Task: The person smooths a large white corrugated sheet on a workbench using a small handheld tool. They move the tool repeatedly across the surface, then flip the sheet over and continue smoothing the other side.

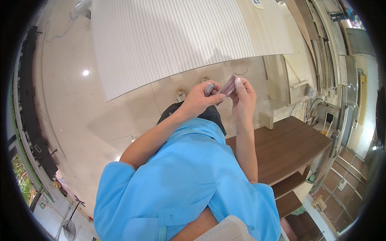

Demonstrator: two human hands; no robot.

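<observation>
Both hands are raised in front of my body. My left hand [199,99] is closed, with a small grey, blocky piece [209,89] in its curled fingers. Its thumb and fingertips reach the lower end of a purplish-brown folded strip [229,86], which has pale dusty patches; I cannot tell what it is made of. At the strip's upper end, my right hand [244,97] pinches it between thumb and fingers. The right thumb has a whitish tip. The strip tilts up to the right between the two hands.
Beyond my hands lies a large white ribbed panel [169,36], its near edge curving across the view. A dark brown wooden cabinet [289,146] stands close on my right. Boards [277,78] lean farther right. A standing fan [69,229] is at the lower left.
</observation>
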